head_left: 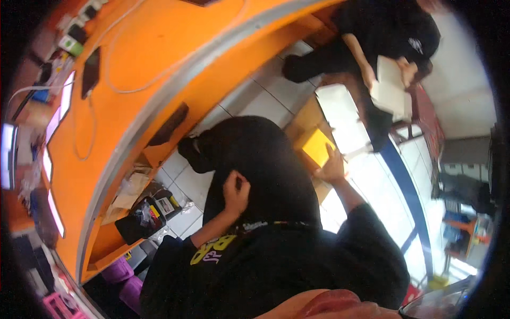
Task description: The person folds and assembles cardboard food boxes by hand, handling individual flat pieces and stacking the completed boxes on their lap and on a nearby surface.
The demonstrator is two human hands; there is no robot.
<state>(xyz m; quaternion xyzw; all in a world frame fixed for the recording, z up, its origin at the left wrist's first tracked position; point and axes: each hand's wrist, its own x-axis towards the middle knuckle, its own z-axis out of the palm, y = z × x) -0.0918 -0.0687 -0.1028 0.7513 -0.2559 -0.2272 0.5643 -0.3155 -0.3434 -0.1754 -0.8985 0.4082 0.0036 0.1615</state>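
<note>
My right hand [333, 167] reaches out to the right, its fingers closed on a yellow box [317, 147]. The box is at the edge of a brown surface [308, 118], beside my leg. My left hand [236, 192] is over my lap in dark trousers, fingers curled in and nothing visible in them. Just beyond the yellow box is a white, open carton-like piece [342, 114]. Across from me, another person [390, 32] in a dark shirt holds an open white box [390, 87] with both hands.
An orange desk [154, 58] with a grey edge curves along my left, with a phone [91, 73] and a cable on it. Below it are a black case [141, 220] and purple bins [118, 270]. A dark blue bar [404, 186] crosses the bright area at right.
</note>
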